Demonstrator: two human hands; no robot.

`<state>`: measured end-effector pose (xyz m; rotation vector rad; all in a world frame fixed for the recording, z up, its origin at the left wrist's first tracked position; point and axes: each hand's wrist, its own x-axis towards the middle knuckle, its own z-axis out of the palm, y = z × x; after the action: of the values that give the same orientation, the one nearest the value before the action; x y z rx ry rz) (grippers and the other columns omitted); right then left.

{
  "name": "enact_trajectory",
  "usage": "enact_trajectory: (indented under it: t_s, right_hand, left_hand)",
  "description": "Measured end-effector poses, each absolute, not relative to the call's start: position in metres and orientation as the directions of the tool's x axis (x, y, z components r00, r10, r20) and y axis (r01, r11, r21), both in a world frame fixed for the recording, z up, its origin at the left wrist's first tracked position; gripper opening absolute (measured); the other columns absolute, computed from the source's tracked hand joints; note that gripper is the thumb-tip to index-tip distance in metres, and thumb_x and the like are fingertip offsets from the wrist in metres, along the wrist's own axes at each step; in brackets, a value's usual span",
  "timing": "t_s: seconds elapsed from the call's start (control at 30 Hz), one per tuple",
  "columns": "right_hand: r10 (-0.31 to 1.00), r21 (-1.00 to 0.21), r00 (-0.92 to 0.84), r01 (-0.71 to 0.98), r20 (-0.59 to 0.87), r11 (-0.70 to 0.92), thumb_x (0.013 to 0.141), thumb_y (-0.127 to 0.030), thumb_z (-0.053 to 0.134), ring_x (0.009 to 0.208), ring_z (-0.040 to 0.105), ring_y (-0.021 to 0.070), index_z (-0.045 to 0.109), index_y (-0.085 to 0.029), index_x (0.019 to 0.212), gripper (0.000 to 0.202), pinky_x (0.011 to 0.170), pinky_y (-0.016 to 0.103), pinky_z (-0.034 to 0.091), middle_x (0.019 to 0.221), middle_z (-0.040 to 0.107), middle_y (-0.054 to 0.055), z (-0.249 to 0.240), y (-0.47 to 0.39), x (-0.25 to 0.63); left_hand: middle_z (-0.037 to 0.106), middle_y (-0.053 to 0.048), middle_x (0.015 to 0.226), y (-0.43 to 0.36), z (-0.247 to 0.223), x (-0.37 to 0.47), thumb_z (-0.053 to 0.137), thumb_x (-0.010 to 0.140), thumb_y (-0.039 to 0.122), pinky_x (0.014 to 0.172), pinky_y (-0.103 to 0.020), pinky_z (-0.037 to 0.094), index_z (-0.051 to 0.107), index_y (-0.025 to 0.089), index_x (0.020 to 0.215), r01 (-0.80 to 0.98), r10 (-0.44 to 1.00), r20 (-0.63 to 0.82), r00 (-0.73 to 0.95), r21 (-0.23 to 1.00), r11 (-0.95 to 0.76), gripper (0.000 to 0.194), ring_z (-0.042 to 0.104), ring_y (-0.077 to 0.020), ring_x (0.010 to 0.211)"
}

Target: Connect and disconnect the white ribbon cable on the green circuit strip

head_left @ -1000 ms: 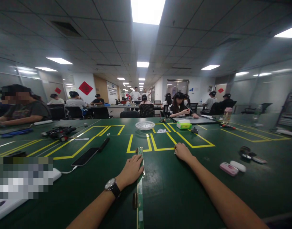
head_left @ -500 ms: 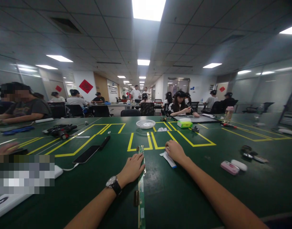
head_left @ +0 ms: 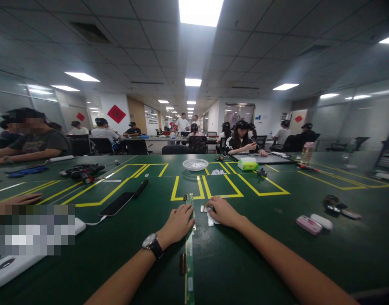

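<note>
A long, narrow green circuit board [head_left: 190, 258] runs away from me on the dark green table. My left hand [head_left: 178, 221], with a watch at its wrist, lies over the board's far part, fingers stretched out and touching it. Just right of the board, my right hand [head_left: 222, 212] has its fingers curled down on a crumpled white paper-like strip [head_left: 211, 220]. Part of that strip is hidden beneath the hand. A small whitish bit [head_left: 202, 208] shows by the right fingertips. Two brown flaps, one a brown connector flap [head_left: 182, 264], stick out from the board's left side.
Ahead stands a white mesh basket [head_left: 195, 164], with a green tissue pack [head_left: 248, 164] farther right. A phone [head_left: 117, 204] with a cable lies left. A pink case [head_left: 309, 224] sits right. Another person's hand [head_left: 26, 198] rests at far left. Yellow tape [head_left: 188, 198] marks the tabletop.
My right hand has moved left, closer to the board, bringing the white strip along; its blue end no longer shows. My left hand stays on the board. The view shifted slightly.
</note>
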<state>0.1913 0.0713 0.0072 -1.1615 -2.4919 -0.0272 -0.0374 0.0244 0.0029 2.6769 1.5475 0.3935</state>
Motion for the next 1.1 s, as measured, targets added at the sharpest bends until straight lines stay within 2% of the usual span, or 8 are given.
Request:
enact_trajectory:
  t_s: [0.2,0.4,0.8,1.1]
  right_hand:
    - [0.684,-0.179,-0.609,0.680,0.402,0.711,0.083,-0.026,0.055,0.097,0.054,0.0202,0.065,-0.017,0.098,0.020,0.088,0.032,0.039,0.098,0.061,0.008,0.005,0.063,0.181]
    - [0.643,-0.195,-0.648,0.626,0.409,0.755,0.081,-0.023,0.055,0.094,0.055,0.0195,0.065,-0.018,0.096,0.019,0.086,0.032,0.040,0.097,0.061,0.008,0.009,0.058,0.179]
    - [0.653,-0.203,-0.644,0.633,0.399,0.747,0.080,-0.020,0.057,0.096,0.055,0.0195,0.065,-0.018,0.099,0.021,0.086,0.032,0.040,0.099,0.061,0.007,0.009,0.058,0.177]
    - [0.658,-0.209,-0.637,0.636,0.401,0.743,0.081,-0.022,0.055,0.095,0.054,0.0194,0.065,-0.018,0.097,0.019,0.086,0.031,0.040,0.098,0.062,0.007,0.009,0.057,0.178]
  left_hand:
    - [0.036,-0.008,0.146,0.021,0.007,-0.036,0.031,0.095,0.040,0.102,-0.046,0.028,0.040,0.022,0.136,0.834,0.847,0.177,0.501,0.161,-0.527,0.046,0.030,-0.0251,0.132]
    - [0.031,-0.009,0.149,0.022,0.007,-0.039,0.029,0.095,0.042,0.102,-0.048,0.027,0.034,0.022,0.141,0.827,0.843,0.133,0.521,0.167,-0.537,0.051,0.026,-0.0257,0.134]
    - [0.025,-0.008,0.151,0.026,0.002,-0.043,0.026,0.095,0.052,0.104,-0.050,0.023,0.030,0.024,0.143,0.806,0.830,0.114,0.546,0.199,-0.557,0.056,0.022,-0.0269,0.137]
    - [0.025,-0.009,0.151,0.025,0.002,-0.042,0.026,0.095,0.053,0.104,-0.049,0.024,0.029,0.023,0.143,0.812,0.833,0.129,0.539,0.185,-0.554,0.057,0.023,-0.0280,0.136]
